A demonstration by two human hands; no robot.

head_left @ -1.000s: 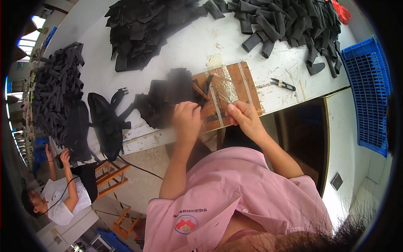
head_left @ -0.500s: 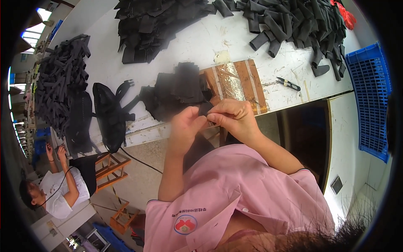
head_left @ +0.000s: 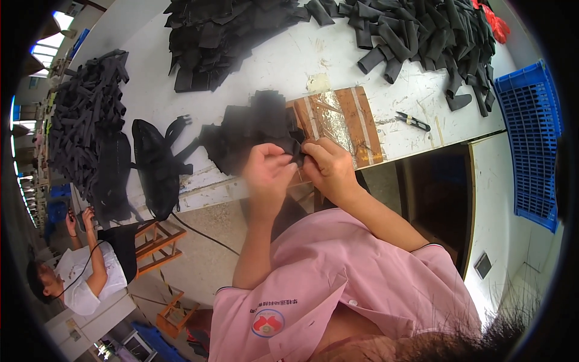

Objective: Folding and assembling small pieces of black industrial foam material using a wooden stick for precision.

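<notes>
My left hand (head_left: 266,171) and my right hand (head_left: 329,169) meet over the near edge of the white worktable (head_left: 283,66). Both pinch the same small black fabric piece (head_left: 294,146) between their fingertips. Just behind them lies a low stack of black fabric pieces (head_left: 250,130), beside a wooden board (head_left: 345,120) with shiny tape strips across it.
Heaps of black pieces (head_left: 211,36) and rolled black strips (head_left: 422,36) cover the far side of the table. Small snips (head_left: 413,122) lie right of the board. A blue crate (head_left: 531,139) stands at the right. A black bag (head_left: 154,166) hangs at the left edge; another person (head_left: 78,271) sits lower left.
Both hands have drawn back from the board toward the table's near edge and come together on the small black piece.
</notes>
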